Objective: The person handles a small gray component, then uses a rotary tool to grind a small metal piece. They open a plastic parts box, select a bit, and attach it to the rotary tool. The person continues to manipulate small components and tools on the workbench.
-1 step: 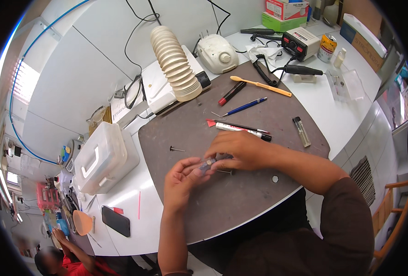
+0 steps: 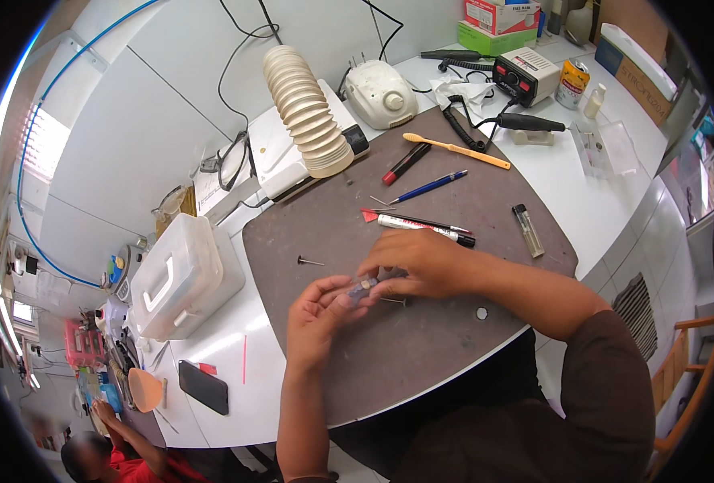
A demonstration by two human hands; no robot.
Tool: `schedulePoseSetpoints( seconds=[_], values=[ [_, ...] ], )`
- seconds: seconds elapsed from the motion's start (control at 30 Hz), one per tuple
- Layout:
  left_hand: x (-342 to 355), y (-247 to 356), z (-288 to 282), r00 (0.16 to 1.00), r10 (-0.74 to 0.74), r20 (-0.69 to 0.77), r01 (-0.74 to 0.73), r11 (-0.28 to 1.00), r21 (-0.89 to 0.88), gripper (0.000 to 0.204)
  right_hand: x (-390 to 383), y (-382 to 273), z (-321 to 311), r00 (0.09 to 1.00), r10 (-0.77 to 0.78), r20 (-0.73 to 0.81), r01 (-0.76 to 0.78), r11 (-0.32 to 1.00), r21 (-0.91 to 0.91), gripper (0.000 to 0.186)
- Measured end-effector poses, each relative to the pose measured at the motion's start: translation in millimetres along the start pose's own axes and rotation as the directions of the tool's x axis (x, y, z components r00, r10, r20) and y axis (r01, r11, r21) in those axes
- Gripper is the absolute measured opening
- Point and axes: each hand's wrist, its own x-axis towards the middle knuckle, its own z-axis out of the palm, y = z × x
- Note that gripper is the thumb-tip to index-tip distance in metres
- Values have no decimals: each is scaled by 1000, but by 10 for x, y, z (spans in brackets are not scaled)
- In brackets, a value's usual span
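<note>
Between both hands, just above the brown mat (image 2: 421, 362), is a small grey piece with a pale, tooth-like bit (image 2: 365, 285) on it; it looks like part of a dental model. My left hand (image 2: 325, 310) pinches it from the left, thumb below and fingers behind. From the right, my right hand (image 2: 413, 262) closes its fingers on the other end, covering part of it. Whether the right fingers hold a separate piece is hidden. A thin metal bur (image 2: 395, 302) lies under the hands, and a dark-tipped one (image 2: 308, 261) to their left. A white marker (image 2: 421, 227) lies just beyond the right hand.
On the mat lie a blue pen (image 2: 429, 187), a bamboo toothbrush (image 2: 457, 151), a red-and-black marker (image 2: 405, 163) and a small vial (image 2: 527, 231). A ribbed suction hose (image 2: 307, 113) stands behind. Leftward are a plastic case (image 2: 186, 278), a phone (image 2: 203, 387) and a co-worker in red (image 2: 135, 459).
</note>
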Motion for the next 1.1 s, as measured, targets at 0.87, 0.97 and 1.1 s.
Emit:
schedulePoseSetpoints(
  seconds=[0.87,0.97,1.1],
  values=[
    [-16,-33,73,987,161,-24,-154,970,191,24,-10,-1,87,992,2,-122,-4,1000,-15,24],
    [-6,-68,44,971,229,-70,-184,900,394,19,28,-7,58,990,-37,-133,50,994,102,22],
    [11,-57,65,888,459,-29,-286,601,746,15,54,-68,32,995,-12,-97,34,974,225,21]
  ],
)
